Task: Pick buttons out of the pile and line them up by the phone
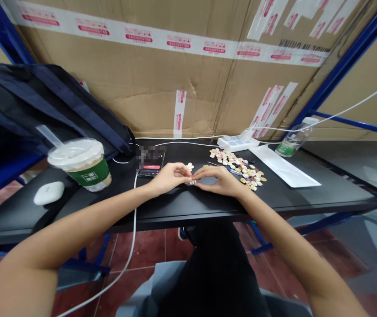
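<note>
My left hand (170,179) and my right hand (221,180) meet above the dark table, thumbs and fingers closed in a pinch. Between their fingertips is a small pale flower-shaped piece (193,182), partly covered by the fingers. Just behind it lies another pale piece (190,166). To the right of my right hand, a loose heap of small flower-shaped pieces (230,159) in cream, pink, yellow and dark tones spreads over the tabletop. Among them rests a thin tool with a blue handle (234,171), its slim shaft pointing left.
A lidded cup with a straw (89,169), a white earbud case (49,193) and a backpack (59,101) are at left. A phone (150,162) with a white cable lies behind my left hand. Rightward are a power strip (238,143), a white packet (284,166) and a plastic bottle (296,138).
</note>
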Demonstrator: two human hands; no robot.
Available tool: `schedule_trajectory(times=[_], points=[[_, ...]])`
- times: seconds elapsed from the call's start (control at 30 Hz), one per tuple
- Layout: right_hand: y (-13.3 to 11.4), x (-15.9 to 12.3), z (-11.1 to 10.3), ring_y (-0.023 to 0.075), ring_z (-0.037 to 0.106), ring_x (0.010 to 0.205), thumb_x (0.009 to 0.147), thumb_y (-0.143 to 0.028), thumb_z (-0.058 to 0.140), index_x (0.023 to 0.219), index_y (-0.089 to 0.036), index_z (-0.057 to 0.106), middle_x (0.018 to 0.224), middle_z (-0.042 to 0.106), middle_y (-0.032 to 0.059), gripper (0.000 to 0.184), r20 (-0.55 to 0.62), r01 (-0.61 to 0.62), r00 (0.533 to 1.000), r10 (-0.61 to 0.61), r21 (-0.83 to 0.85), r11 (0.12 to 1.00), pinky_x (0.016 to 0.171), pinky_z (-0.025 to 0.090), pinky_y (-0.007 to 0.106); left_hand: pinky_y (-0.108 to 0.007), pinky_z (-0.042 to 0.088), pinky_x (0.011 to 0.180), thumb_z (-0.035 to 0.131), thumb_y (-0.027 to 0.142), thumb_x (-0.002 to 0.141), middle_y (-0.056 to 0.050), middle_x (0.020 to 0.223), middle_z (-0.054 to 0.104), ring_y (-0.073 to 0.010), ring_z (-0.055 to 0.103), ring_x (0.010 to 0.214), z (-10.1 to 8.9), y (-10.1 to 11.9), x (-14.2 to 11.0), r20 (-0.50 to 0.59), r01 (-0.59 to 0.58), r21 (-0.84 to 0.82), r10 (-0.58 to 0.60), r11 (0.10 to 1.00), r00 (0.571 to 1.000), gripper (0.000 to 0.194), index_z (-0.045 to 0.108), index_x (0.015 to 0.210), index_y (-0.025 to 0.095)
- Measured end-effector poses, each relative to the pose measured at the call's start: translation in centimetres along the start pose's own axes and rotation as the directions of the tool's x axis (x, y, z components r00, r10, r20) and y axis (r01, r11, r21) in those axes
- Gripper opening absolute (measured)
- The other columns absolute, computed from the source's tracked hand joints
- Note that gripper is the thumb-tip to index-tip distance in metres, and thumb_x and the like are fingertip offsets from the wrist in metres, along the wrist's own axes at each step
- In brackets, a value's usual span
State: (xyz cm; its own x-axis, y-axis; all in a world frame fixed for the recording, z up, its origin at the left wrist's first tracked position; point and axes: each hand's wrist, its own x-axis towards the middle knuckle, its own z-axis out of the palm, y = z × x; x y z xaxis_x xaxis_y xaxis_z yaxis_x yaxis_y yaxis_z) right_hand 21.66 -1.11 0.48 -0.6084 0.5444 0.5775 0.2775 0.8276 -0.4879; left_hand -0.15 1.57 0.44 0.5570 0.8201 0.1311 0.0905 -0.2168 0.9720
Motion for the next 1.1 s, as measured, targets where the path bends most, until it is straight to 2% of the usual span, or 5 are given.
schedule_trajectory(times=[0.33, 0.47, 0.63, 0.9, 1.1], points=[[-0.1, 0.0, -0.4, 0.0180, 0.069, 0.087, 0.087, -0.024, 0.064, 0.102, -0.021, 0.072, 0.097, 0.074, 0.0051, 0.017, 0.027, -0.095, 0.995, 0.099, -0.118, 0.988, 0.082, 0.054, 0.032, -0.030, 0.053, 0.082, 0.065, 0.022, 0.085, -0.007, 0.092, 0.071, -0.0170, 0.068, 0.084, -0.3, -0.3, 0.3, 0.017, -0.117, 0.270, 0.116, 0.956, 0.993, 0.012, 0.067, 0.092, 0.013], [0.5, -0.6, -1.6, 0.0207, 0.066, 0.089, 0.085, -0.020, 0.063, 0.093, -0.021, 0.070, 0.092, 0.073, 0.0048, 0.011, 0.075, -0.114, 0.985, 0.153, -0.379, 0.918, 0.088, 0.049, 0.037, -0.037, 0.047, 0.092, 0.053, 0.019, 0.092, -0.009, 0.107, 0.064, -0.0215, 0.060, 0.099, -1.4, -0.2, -0.1, 0.075, -0.273, 0.791, 0.355, 0.548, 0.932, 0.018, 0.068, 0.101, 0.016], [1.0, -1.0, -2.6, 0.0251, 0.065, 0.096, 0.085, -0.021, 0.061, 0.091, -0.022, 0.069, 0.097, 0.072, 0.0069, 0.010, 0.001, -0.133, 0.987, 0.160, -0.559, 0.819, 0.097, 0.043, 0.046, -0.037, 0.042, 0.085, 0.048, 0.022, 0.095, -0.010, 0.105, 0.060, -0.0236, 0.056, 0.098, -2.0, -0.3, -0.4, 0.100, -0.177, 0.963, 0.345, 0.201, 0.933, 0.024, 0.067, 0.107, 0.015], [1.3, 0.3, -0.6, 0.0281, 0.056, 0.118, 0.093, -0.033, 0.056, 0.131, -0.024, 0.059, 0.129, 0.061, 0.0108, 0.040, 0.125, -0.059, 0.982, 0.143, -0.515, 0.855, 0.099, 0.046, 0.048, -0.035, 0.040, 0.086, 0.051, 0.022, 0.094, -0.008, 0.102, 0.065, -0.0228, 0.058, 0.099, -1.1, 0.3, -0.6, 0.185, -0.267, 0.919, 0.282, 0.290, 0.941, 0.018, 0.068, 0.097, 0.016], [1.0, 0.3, -0.4, 0.0242, 0.061, 0.110, 0.091, -0.024, 0.057, 0.101, -0.021, 0.068, 0.116, 0.067, 0.0101, 0.015, 0.113, -0.056, 0.988, 0.108, -0.396, 0.917, 0.096, 0.049, 0.042, -0.031, 0.044, 0.084, 0.055, 0.021, 0.091, -0.005, 0.091, 0.068, -0.0190, 0.061, 0.089, -0.5, 0.2, -0.7, 0.244, -0.350, 0.761, 0.258, 0.546, 0.935, 0.013, 0.067, 0.092, 0.018]])
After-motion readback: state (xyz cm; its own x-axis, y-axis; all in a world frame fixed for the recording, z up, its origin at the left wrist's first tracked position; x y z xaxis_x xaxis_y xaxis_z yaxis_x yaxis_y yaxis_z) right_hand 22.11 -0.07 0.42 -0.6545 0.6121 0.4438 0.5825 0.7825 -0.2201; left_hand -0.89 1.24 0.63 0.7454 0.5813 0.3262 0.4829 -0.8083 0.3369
